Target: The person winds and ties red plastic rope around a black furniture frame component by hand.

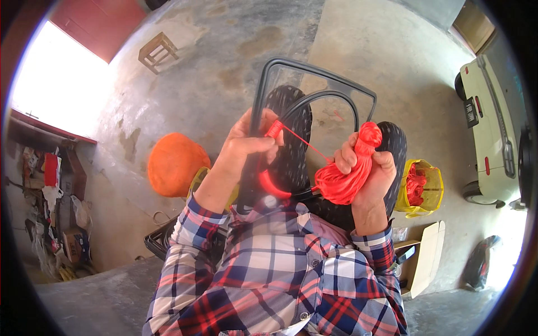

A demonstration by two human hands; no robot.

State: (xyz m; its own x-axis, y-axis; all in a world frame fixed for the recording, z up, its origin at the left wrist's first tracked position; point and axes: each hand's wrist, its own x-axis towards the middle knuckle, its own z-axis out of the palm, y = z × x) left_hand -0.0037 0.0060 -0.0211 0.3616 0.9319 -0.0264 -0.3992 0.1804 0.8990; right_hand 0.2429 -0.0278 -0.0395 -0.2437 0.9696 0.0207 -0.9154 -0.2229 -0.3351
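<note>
A black tubular frame (319, 68) with rounded corners lies across my lap, with a black curved tube (332, 94) arching inside it. Red cord is wound round the left part of the curved tube, and my left hand (253, 137) grips it at the upper winding (273, 129). From there a thin red strand runs down to the right, toward my right hand (367, 168). My right fingers are closed round a thick bundle of red cord (342, 183), bunched at its top and hanging loose below.
An orange round stool top (178, 164) stands left of my legs. At the right are a yellow bag (433, 196) with red cord inside and an open cardboard box (430, 257). Farther off are a wooden stool (157, 51) and a pale parked vehicle (486, 120).
</note>
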